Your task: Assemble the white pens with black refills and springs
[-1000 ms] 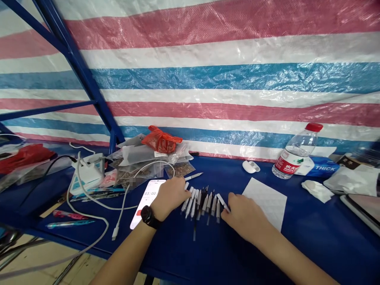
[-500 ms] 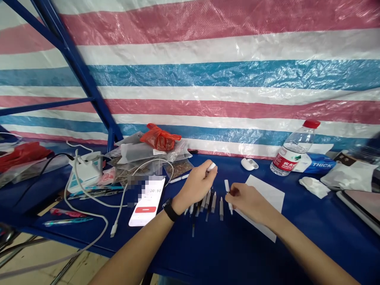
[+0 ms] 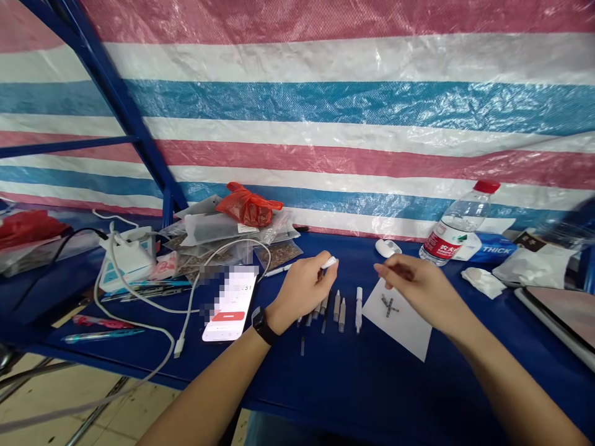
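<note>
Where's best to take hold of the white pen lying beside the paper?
Probably mid-barrel, pinching the white pen across its long sides from above: it's slim and lies flat, and the gap between it and the grey pens leaves room on its left.

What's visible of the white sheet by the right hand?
The white sheet lies flat on the blue table, set at a slant. It looks like thin paper bearing a dark cluster, drawn marks or loose bits, I can't tell which. The right hand hides its far right part; whether they touch is unclear.
</note>
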`<state>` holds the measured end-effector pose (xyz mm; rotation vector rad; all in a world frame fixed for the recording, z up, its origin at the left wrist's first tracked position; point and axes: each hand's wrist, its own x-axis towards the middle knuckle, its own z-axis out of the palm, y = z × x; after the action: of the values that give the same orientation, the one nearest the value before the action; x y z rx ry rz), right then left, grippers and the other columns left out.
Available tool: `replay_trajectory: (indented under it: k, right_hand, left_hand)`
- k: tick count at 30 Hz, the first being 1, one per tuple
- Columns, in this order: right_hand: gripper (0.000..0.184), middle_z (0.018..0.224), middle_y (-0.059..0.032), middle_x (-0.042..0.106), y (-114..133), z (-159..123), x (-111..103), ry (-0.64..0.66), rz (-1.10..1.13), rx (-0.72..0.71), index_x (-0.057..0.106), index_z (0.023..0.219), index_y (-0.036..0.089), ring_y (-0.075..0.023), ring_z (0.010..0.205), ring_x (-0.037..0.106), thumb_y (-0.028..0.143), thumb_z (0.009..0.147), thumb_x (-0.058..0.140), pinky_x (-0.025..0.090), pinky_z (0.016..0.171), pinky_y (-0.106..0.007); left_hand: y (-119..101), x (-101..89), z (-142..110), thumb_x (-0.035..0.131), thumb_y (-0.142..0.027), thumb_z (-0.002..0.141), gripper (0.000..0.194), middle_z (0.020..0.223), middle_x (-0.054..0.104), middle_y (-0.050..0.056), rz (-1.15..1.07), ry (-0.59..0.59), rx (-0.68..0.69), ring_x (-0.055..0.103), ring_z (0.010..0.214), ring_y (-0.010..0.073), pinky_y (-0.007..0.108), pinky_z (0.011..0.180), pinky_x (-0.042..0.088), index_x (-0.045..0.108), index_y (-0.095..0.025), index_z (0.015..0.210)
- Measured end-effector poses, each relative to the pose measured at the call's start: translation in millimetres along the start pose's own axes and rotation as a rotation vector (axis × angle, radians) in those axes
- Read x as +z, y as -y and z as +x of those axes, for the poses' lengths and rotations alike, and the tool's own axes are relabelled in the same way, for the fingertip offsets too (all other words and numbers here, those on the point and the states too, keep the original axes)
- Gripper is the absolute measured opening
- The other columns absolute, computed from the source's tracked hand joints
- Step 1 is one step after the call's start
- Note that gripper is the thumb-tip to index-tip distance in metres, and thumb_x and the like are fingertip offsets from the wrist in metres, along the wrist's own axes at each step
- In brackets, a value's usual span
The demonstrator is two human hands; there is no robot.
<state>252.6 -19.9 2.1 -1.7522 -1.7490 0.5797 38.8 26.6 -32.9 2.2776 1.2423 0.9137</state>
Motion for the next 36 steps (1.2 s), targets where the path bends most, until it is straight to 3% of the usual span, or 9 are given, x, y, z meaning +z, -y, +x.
replay_trajectory:
  k: [2,6,12,19,26,31,36]
  right_hand:
    - [0.027,0.073,-0.0030,0.068,-10.2,2.2,-15.7,0.032,-0.097,0.007,0.062,0.076,0.023,-0.0187,0.063,0.062,0.046,0.091,0.057,0.044,0.061,-0.029]
    - [0.018,0.085,-0.0054,0.075,-30.4,8.6,-27.5,0.243,-0.327,0.160,0.072,0.086,0.022,-0.0215,0.070,0.068,0.038,0.085,0.064,0.045,0.060,-0.029]
    - [0.024,0.092,-0.0090,0.076,-34.8,14.0,-8.3,0.245,-0.373,0.194,0.074,0.090,0.018,-0.0245,0.082,0.070,0.040,0.088,0.066,0.046,0.068,-0.030]
    - [0.013,0.091,-0.0099,0.076,-30.0,12.4,10.6,0.222,-0.382,0.238,0.072,0.083,0.017,-0.0252,0.087,0.070,0.025,0.087,0.063,0.044,0.067,-0.029]
    - [0.017,0.090,-0.0067,0.076,-21.1,13.4,4.9,0.172,-0.247,0.195,0.073,0.088,0.017,-0.0204,0.079,0.069,0.028,0.089,0.060,0.045,0.068,-0.027]
    - [0.013,0.087,-0.0063,0.076,-28.2,16.5,-1.5,0.143,-0.156,0.185,0.074,0.079,0.019,-0.0228,0.079,0.069,0.028,0.083,0.065,0.046,0.068,-0.030]
    - [0.014,0.079,-0.0053,0.074,-30.6,18.6,-0.2,-0.002,0.073,0.150,0.071,0.071,0.022,-0.0241,0.079,0.068,0.034,0.077,0.068,0.046,0.072,-0.033]
  left_hand:
    - [-1.8,1.7,-1.9,0.052,-0.031,0.098,0.036,0.057,0.048,-0.003,0.083,0.114,0.027,0.048,0.056,0.0139,0.029,0.057,0.025,0.036,-0.021,0.067]
    - [-8.7,10.9,-9.6,0.065,-0.034,0.089,0.030,0.066,0.065,0.000,0.170,0.309,0.042,0.060,0.064,0.0189,0.031,0.057,0.025,0.050,-0.021,0.067]
    - [-17.5,18.6,-16.0,0.066,-0.031,0.087,0.030,0.069,0.068,0.000,0.227,0.387,0.001,0.064,0.067,0.0214,0.031,0.056,0.025,0.047,-0.021,0.066]
    - [-17.6,19.4,-17.7,0.063,-0.025,0.083,0.027,0.064,0.062,0.000,0.238,0.426,-0.024,0.061,0.065,0.0201,0.031,0.055,0.024,0.045,-0.021,0.064]
    - [-20.4,20.1,-18.2,0.060,-0.025,0.079,0.024,0.064,0.061,0.001,0.255,0.378,-0.072,0.058,0.062,0.0194,0.031,0.055,0.023,0.043,-0.021,0.062]
    - [-21.9,9.8,-13.8,0.060,-0.025,0.078,0.027,0.056,0.052,-0.003,0.115,0.271,-0.096,0.043,0.051,0.0136,0.030,0.053,0.023,0.040,-0.021,0.061]
    - [-19.6,7.3,-10.5,0.059,-0.028,0.077,0.021,0.057,0.051,-0.005,-0.123,0.147,-0.126,0.044,0.052,0.0118,0.028,0.054,0.027,0.047,-0.020,0.062]
